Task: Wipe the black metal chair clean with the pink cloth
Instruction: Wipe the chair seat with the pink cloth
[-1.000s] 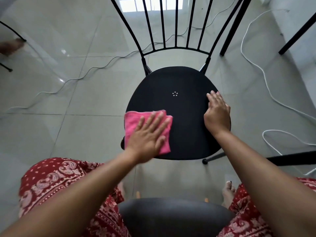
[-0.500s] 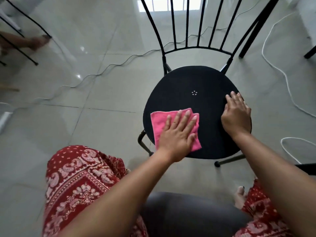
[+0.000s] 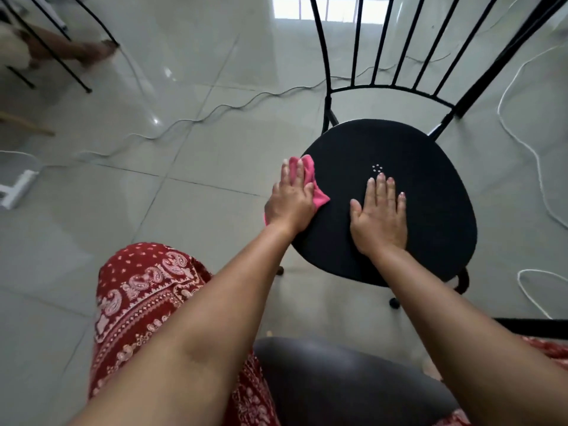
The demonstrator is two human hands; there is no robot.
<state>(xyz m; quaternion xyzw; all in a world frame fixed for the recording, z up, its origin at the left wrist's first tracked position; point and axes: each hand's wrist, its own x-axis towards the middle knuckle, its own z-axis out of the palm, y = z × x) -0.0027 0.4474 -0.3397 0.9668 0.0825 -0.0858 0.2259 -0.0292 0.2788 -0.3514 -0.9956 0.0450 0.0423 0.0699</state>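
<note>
The black metal chair (image 3: 430,192) stands in front of me, its round seat facing up and its barred backrest rising at the far side. My left hand (image 3: 290,202) presses the pink cloth (image 3: 309,172) against the seat's left rim; the cloth is bunched and mostly hidden under my palm. My right hand (image 3: 379,215) lies flat on the middle of the seat, fingers apart, holding nothing, just below a small ring of pale dots.
Glossy grey floor tiles surround the chair. A thin grey cable (image 3: 215,110) snakes across the floor at left, a white cable (image 3: 522,139) loops at right. Another black chair frame (image 3: 64,47) and a person's foot (image 3: 89,52) are at top left.
My left hand has slid the cloth from the seat's front part to its left rim, bunching it. My right hand moved from the right edge to the seat's middle. The view shifted left.
</note>
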